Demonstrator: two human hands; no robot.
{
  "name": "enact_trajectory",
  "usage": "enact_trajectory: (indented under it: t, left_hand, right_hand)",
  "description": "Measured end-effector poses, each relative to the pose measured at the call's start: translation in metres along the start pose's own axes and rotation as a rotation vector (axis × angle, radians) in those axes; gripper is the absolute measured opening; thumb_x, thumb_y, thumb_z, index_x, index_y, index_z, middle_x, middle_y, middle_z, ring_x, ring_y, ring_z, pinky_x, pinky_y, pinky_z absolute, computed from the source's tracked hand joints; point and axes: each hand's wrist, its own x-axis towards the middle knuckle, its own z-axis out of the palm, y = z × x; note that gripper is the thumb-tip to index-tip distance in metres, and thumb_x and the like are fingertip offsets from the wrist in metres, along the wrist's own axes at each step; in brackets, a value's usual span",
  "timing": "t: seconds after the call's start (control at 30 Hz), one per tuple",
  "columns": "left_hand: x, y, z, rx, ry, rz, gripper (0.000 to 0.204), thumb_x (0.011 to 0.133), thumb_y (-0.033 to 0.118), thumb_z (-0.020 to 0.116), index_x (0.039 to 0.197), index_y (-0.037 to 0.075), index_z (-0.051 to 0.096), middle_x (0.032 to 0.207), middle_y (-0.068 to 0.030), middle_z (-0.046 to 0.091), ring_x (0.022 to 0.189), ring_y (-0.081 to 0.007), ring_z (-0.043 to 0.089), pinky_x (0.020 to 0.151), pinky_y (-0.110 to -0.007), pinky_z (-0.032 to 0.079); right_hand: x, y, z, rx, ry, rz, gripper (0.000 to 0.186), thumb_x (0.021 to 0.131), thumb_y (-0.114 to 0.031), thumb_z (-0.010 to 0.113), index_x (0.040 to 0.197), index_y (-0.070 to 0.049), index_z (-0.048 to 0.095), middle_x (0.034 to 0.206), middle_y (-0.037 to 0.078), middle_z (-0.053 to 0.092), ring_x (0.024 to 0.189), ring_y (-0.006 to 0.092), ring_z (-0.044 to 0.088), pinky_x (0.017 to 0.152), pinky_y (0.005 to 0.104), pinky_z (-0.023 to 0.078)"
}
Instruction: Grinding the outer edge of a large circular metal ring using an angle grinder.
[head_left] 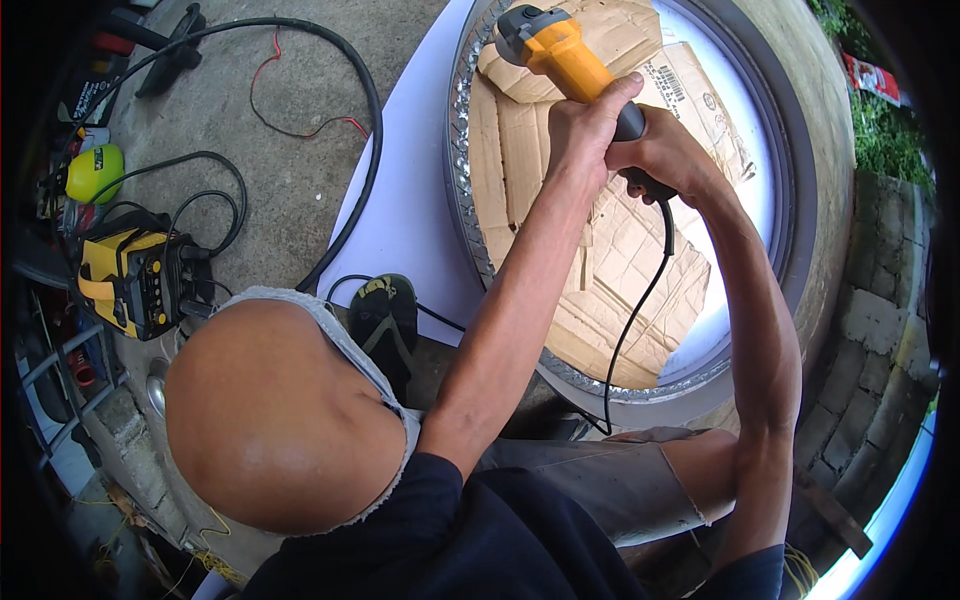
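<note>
Both my hands are wrapped round an orange and dark grey angle grinder (575, 65). My left hand (588, 125) closes on the rear of its orange body, thumb pointing forward. My right hand (662, 155) grips the dark handle behind, fingers curled beneath it. The grinder's dark head reaches the far left edge of a large grey metal ring (790, 130); any disc on it is hidden from me. Flattened brown cardboard (610, 240) lies inside the ring, over a white sheet. From the handle, a black power cord (640, 310) hangs across the cardboard.
A yellow and black welding machine (130, 275) stands at the left beside a lime-green rounded object (95, 172). A thick black cable (375, 130) loops over the concrete floor, near a thin red wire (265, 75). My bent knee (285, 420) and a flip-flop (385, 315) are close by.
</note>
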Motion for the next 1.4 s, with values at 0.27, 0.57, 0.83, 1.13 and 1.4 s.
enact_trajectory:
  t: [0.27,0.57,0.83,1.13,1.4]
  left_hand:
    - [-0.006,-0.008,-0.002,0.002,0.006,-0.003,0.051,0.076,0.026,0.089,0.107,-0.007,0.066,0.094,-0.0140,0.068,0.079,-0.0207,0.069,0.063,-0.036,0.060]
    - [-0.008,-0.003,0.000,0.015,0.012,0.023,0.051,0.077,0.027,0.089,0.107,-0.007,0.066,0.094,-0.0132,0.068,0.079,-0.0197,0.068,0.065,-0.034,0.059]
    - [-0.020,-0.002,0.007,0.026,-0.032,0.008,0.058,0.077,0.033,0.091,0.112,-0.006,0.067,0.100,-0.0120,0.068,0.087,-0.0191,0.068,0.072,-0.034,0.059]
    - [-0.049,0.002,0.029,0.020,-0.191,0.170,0.046,0.073,0.019,0.090,0.105,-0.006,0.069,0.096,-0.0118,0.069,0.084,-0.0199,0.068,0.076,-0.033,0.058]
    - [-0.069,0.004,0.047,-0.042,-0.354,0.106,0.035,0.081,0.016,0.080,0.104,-0.002,0.061,0.088,-0.0158,0.070,0.083,-0.0236,0.070,0.079,-0.036,0.059]
  right_hand:
    - [-0.004,0.007,0.001,0.010,-0.009,0.021,0.034,0.068,-0.016,0.075,0.091,0.007,0.066,0.065,0.007,0.062,0.049,0.0147,0.060,0.040,0.0273,0.047]
    - [-0.003,0.004,0.001,0.023,-0.013,0.014,0.036,0.067,-0.015,0.075,0.093,0.007,0.065,0.065,0.007,0.062,0.049,0.0148,0.060,0.041,0.0273,0.047]
    - [-0.014,0.009,-0.005,-0.021,-0.022,-0.011,0.048,0.068,-0.018,0.076,0.107,0.005,0.059,0.073,0.008,0.064,0.054,0.0124,0.062,0.044,0.0249,0.050]
    - [-0.060,0.007,-0.016,-0.190,0.209,-0.155,0.065,0.065,-0.026,0.081,0.119,0.007,0.063,0.097,0.021,0.073,0.088,0.0288,0.072,0.081,0.0373,0.057]
    - [-0.109,0.032,-0.056,-0.120,0.081,-0.283,0.093,0.078,-0.072,0.074,0.129,0.004,0.062,0.095,0.022,0.072,0.087,0.0301,0.071,0.081,0.0408,0.056]
